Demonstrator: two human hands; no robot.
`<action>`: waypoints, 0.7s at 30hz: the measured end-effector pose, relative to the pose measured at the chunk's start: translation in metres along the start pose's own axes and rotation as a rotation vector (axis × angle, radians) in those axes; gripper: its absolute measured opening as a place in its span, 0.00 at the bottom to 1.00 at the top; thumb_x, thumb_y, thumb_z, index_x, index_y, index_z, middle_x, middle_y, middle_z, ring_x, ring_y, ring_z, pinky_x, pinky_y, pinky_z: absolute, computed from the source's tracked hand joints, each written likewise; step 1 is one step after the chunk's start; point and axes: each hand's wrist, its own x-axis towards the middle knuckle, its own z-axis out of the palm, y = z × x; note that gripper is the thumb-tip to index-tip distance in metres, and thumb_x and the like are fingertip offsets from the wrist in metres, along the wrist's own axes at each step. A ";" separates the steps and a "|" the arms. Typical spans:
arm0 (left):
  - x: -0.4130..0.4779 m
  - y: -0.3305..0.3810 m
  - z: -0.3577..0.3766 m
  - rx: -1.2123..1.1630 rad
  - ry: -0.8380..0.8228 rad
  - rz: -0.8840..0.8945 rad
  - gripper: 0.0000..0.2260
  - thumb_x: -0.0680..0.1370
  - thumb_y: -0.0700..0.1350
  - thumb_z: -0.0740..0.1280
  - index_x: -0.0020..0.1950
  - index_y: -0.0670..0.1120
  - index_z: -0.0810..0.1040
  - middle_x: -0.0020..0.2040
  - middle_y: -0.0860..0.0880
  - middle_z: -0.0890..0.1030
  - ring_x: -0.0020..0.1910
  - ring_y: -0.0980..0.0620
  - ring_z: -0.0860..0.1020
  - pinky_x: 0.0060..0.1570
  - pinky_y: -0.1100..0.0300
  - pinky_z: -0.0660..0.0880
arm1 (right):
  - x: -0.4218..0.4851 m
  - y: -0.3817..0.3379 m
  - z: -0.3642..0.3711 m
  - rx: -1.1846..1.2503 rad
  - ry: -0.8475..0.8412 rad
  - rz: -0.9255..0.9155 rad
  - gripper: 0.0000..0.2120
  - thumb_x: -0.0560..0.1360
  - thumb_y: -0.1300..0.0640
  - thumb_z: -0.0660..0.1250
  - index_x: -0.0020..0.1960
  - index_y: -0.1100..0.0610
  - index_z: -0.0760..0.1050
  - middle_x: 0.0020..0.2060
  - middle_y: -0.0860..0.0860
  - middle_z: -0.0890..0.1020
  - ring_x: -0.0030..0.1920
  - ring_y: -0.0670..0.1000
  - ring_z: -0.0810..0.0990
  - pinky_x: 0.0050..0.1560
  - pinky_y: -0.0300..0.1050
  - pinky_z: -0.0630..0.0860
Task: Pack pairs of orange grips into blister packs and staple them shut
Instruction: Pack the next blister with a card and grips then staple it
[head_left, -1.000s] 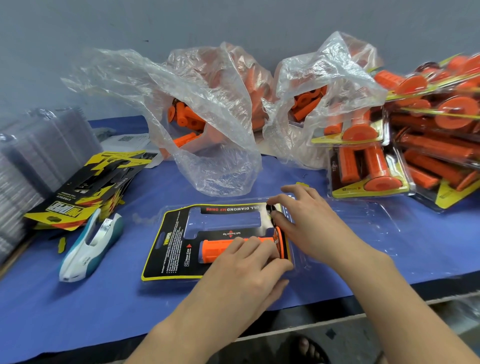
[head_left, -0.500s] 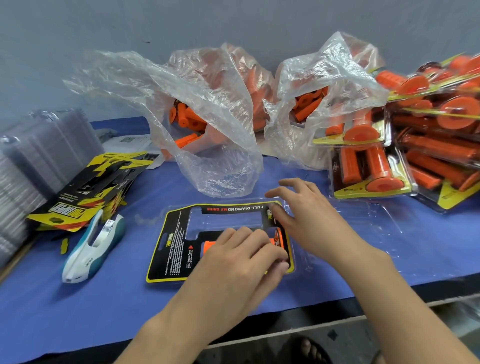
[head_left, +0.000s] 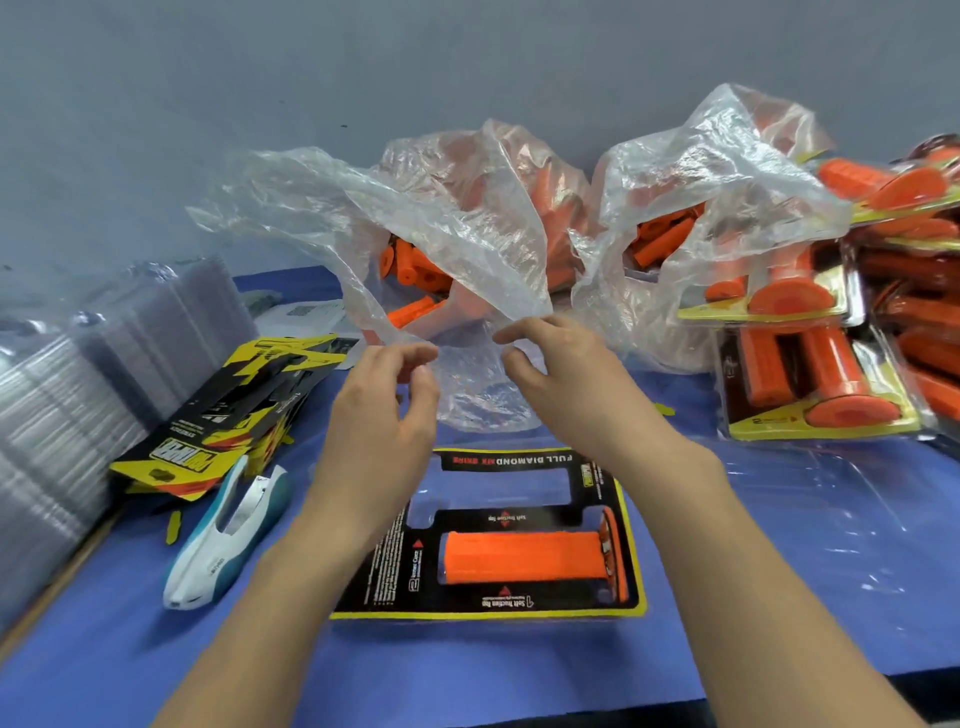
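Reaching for grip no. 2; pack only half filled.
Spare shells (head_left: 78, 364), cards (head_left: 228, 410) & stapler (head_left: 228, 535) lay by the worktop's (head_left: 104, 649) left edge, stapler untouched. Left hand (head_left: 384, 415) had fingers curled at bag (head_left: 447, 244) lip, pinching or not: can't tell. One orange grip (head_left: 519, 564) sat in open blister pack (head_left: 467, 616) near front edge, 2nd slot bare, no staples yet. Right hand (head_left: 561, 379), fingers apart, touched the film. Finished packs (head_left: 831, 364) were piled at right edge.

One wide-angle camera, worn on the person's head, looked forward and down at close range onto the blister pack (head_left: 467, 519) on the blue tabletop (head_left: 130, 649), facing the grey wall (head_left: 311, 104) behind it. The left hand (head_left: 384, 410) and right hand (head_left: 566, 384) hung just beyond the pack, forearms spanning it from the frame's lower edge.
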 end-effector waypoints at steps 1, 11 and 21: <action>0.013 -0.002 0.005 -0.011 -0.008 -0.020 0.10 0.82 0.41 0.59 0.59 0.51 0.77 0.56 0.54 0.78 0.52 0.63 0.74 0.50 0.76 0.66 | 0.005 0.000 0.003 0.017 -0.002 0.008 0.14 0.82 0.52 0.58 0.65 0.49 0.75 0.61 0.49 0.74 0.55 0.52 0.74 0.54 0.49 0.72; 0.180 -0.039 0.073 0.738 -0.455 -0.065 0.22 0.79 0.52 0.63 0.69 0.42 0.72 0.70 0.40 0.70 0.66 0.39 0.71 0.65 0.45 0.71 | 0.038 0.009 0.014 0.196 -0.080 0.048 0.12 0.81 0.53 0.58 0.60 0.47 0.77 0.57 0.47 0.80 0.57 0.50 0.77 0.56 0.49 0.74; 0.238 -0.138 0.086 1.101 -0.597 -0.277 0.17 0.83 0.41 0.58 0.71 0.38 0.71 0.69 0.37 0.74 0.67 0.38 0.72 0.67 0.48 0.66 | 0.044 0.026 0.003 0.220 -0.023 0.065 0.11 0.81 0.52 0.57 0.56 0.48 0.77 0.50 0.47 0.81 0.47 0.51 0.79 0.46 0.50 0.77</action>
